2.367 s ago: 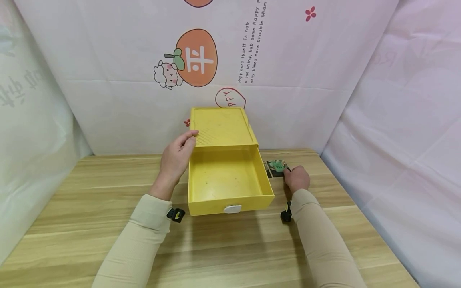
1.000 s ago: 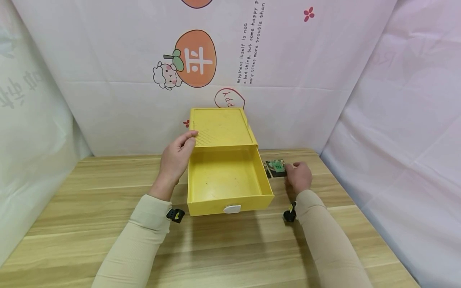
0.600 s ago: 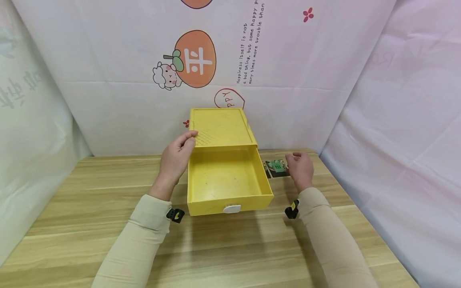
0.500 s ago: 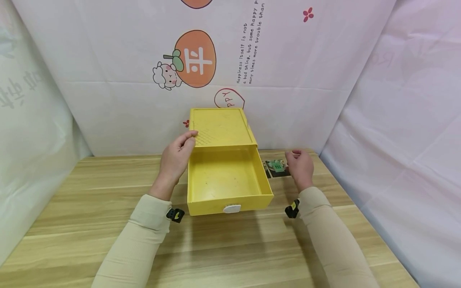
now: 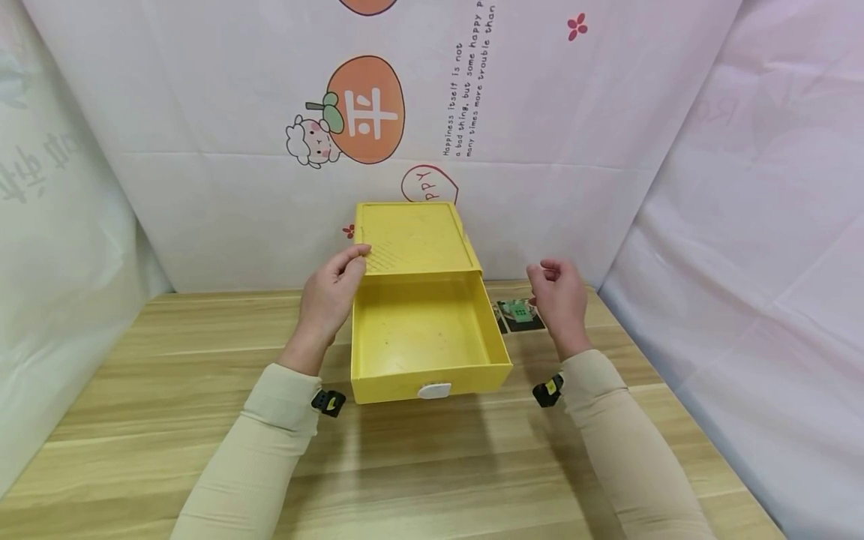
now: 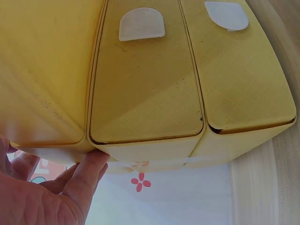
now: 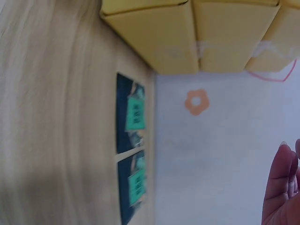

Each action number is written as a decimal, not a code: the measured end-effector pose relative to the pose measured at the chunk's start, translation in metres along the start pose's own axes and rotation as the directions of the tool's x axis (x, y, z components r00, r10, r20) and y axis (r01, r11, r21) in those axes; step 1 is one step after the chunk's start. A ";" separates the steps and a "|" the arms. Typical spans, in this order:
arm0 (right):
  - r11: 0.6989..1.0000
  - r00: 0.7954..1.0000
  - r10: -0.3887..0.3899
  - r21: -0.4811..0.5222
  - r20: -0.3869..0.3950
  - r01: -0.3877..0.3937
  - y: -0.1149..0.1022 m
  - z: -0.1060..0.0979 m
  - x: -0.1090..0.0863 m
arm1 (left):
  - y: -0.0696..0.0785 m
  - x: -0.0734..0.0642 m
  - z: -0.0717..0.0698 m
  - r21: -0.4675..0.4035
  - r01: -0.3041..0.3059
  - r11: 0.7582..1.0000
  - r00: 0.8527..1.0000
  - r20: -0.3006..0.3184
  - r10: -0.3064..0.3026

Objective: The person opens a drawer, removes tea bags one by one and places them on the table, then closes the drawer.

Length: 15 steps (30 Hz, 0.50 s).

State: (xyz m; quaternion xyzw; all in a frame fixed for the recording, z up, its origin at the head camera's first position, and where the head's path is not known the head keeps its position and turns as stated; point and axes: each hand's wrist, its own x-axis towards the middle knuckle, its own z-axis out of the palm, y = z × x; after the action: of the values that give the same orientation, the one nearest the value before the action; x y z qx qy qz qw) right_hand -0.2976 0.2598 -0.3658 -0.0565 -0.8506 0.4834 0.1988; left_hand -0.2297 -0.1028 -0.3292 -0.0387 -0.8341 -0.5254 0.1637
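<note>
A yellow drawer unit (image 5: 417,238) stands against the back wall, its top drawer (image 5: 421,326) pulled out with a bare floor inside. My left hand (image 5: 327,300) rests on the unit's upper left edge; in the left wrist view its fingers (image 6: 86,180) touch the side wall near the pulled-out drawer. Right of the unit, my right hand (image 5: 562,300) is raised in the air, fingers loosely bent, holding nothing visible. Below it lie two dark picture cards with green labels: a nearer card (image 7: 131,185) and a farther card (image 7: 123,112), side by side in the right wrist view.
Two lower drawers, a middle one (image 6: 145,89) and a bottom one (image 6: 239,70), are pushed in, each with a white pull tab. The wooden table (image 5: 169,390) meets a printed cloth wall (image 5: 223,187) at the back. Cloth also hangs at both sides.
My right hand has let go of the card's right edge and moved up and back, away from the table. The left hand and the drawer unit stay in place.
</note>
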 end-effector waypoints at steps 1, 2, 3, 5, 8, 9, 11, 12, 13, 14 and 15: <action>1.000 1.000 -0.006 0.003 -0.003 0.006 -0.003 0.000 -0.001 | 0.000 0.000 0.000 0.001 -0.001 1.000 1.000 0.000 0.001; 1.000 1.000 -0.011 0.009 -0.004 0.012 -0.006 0.000 -0.002 | 0.000 0.000 0.000 0.001 -0.002 1.000 1.000 0.000 0.002; 1.000 1.000 -0.017 0.016 -0.007 0.017 -0.009 0.000 -0.004 | 0.000 0.000 0.000 0.000 -0.001 1.000 1.000 0.001 0.001; 0.999 0.999 -0.035 0.034 -0.012 0.036 -0.015 -0.001 -0.006 | 0.000 0.000 0.000 -0.001 -0.001 1.000 1.000 0.004 0.001; 0.994 0.997 -0.074 0.075 -0.014 0.075 -0.025 -0.003 -0.012 | 0.000 0.000 0.000 -0.001 0.001 1.000 1.000 0.002 -0.001; 0.992 0.996 -0.090 0.090 -0.012 0.091 -0.029 -0.003 -0.015 | 0.001 0.000 0.000 -0.002 0.001 1.000 1.000 0.000 -0.001; 0.985 0.992 -0.123 0.120 -0.007 0.123 -0.036 -0.004 -0.021 | 0.001 0.000 0.000 -0.004 0.003 1.000 1.000 -0.003 -0.003; 0.981 0.990 -0.142 0.130 -0.004 0.141 -0.039 -0.005 -0.024 | 0.001 0.000 0.000 -0.005 0.004 1.000 1.000 -0.003 -0.004; 0.978 0.987 -0.159 0.138 -0.002 0.158 -0.042 -0.005 -0.028 | 0.001 0.000 0.000 -0.006 0.004 1.000 1.000 -0.003 -0.004; 0.974 0.984 -0.178 0.144 -0.001 0.177 -0.046 -0.005 -0.031 | 0.001 0.000 0.000 -0.006 0.005 1.000 1.000 -0.003 -0.005; 0.969 0.980 -0.198 0.151 -0.001 0.196 -0.048 -0.006 -0.034 | 0.001 0.000 0.000 -0.006 0.005 1.000 1.000 -0.003 -0.005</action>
State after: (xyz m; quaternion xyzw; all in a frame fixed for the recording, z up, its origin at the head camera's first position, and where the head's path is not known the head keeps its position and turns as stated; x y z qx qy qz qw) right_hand -0.2594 0.2290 -0.3319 0.0469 -0.8145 0.5244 0.2436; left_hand -0.2291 -0.1024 -0.3282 -0.0364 -0.8323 -0.5284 0.1634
